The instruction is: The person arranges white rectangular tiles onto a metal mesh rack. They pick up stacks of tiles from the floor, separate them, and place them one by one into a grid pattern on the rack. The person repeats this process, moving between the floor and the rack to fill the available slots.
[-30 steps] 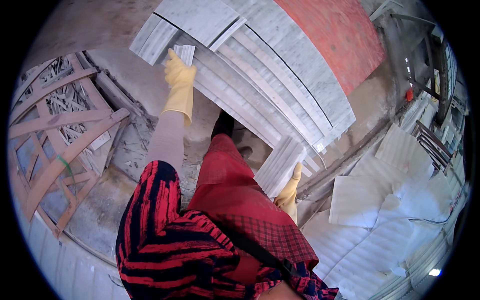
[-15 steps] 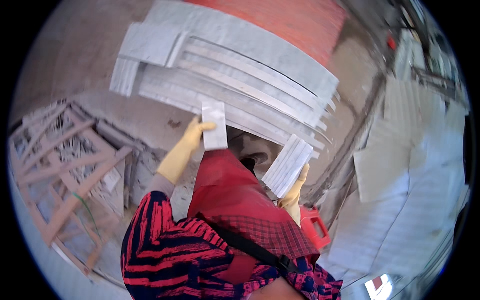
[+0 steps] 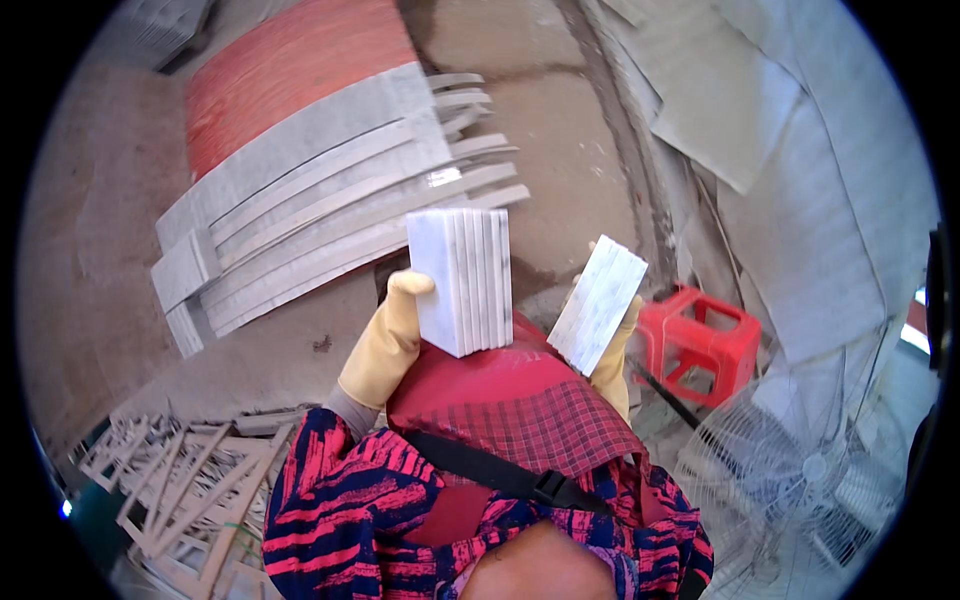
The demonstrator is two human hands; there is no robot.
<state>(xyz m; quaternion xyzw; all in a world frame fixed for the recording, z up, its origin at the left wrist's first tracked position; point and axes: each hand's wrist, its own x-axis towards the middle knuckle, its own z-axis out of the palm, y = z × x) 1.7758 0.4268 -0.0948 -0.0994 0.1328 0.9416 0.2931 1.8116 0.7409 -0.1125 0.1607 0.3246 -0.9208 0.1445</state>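
Note:
My left hand (image 3: 392, 325), in a yellow rubber glove, is closed around a stack of white-grey stone tiles (image 3: 470, 280). Its thumb presses on the broad face, and the tile edges show as several upright layers. Off to the right, my right hand (image 3: 620, 360), gloved the same way, grips a second stack of stone tiles (image 3: 598, 305) that leans to the right. Most of the right fingers are hidden behind that stack. Both stacks are held apart, above my red apron (image 3: 500, 385).
A table with a red top (image 3: 300, 80) carries grey stone slabs and strips (image 3: 330, 200) at the far left. Close on my right are a red plastic stool (image 3: 710, 340) and a wire-caged fan (image 3: 800, 480). Large sheets (image 3: 780, 230) line the right; wooden crating (image 3: 190, 490) lies lower left.
I have turned to the right, so the table has shifted left and the stool and fan show. The left-hand stack now shows its layered edges. Both hands keep their tiles.

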